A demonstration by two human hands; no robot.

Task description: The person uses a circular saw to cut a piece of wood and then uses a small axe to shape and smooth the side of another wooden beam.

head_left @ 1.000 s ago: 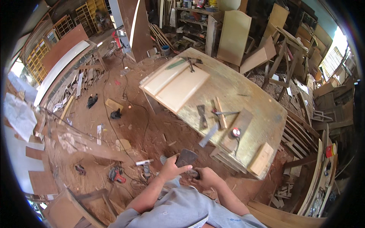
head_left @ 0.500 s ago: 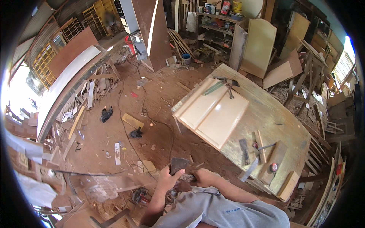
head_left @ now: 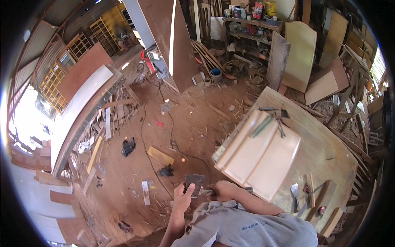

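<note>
In front of my body I hold what looks like a hatchet (head_left: 194,185), its dark flared blade standing upward. My left hand (head_left: 182,199) is closed on the head, the thumb pressed flat against the blade's face. My right hand (head_left: 224,191) wraps round the handle, whose end (head_left: 248,190) pokes out to the right past the wrist. To the right, a pale panelled door (head_left: 263,154) lies on a worn worktable (head_left: 325,152). A green tool (head_left: 261,126) and pincers (head_left: 282,130) rest on the panel's far end.
On the table's near right lie a scraper (head_left: 294,193), wood strips (head_left: 312,189) and a tape measure (head_left: 321,210). Cables (head_left: 148,144), a yellowish board (head_left: 160,155) and black bags (head_left: 128,147) litter the dirt floor. A shelf (head_left: 255,24) stands far back; a long bench (head_left: 82,111) runs left.
The view has shifted, so the table and floor things sit farther right and lower. Pale and brown boards now show at lower left. Both hands keep hold of the hatchet, its handle end now visible.
</note>
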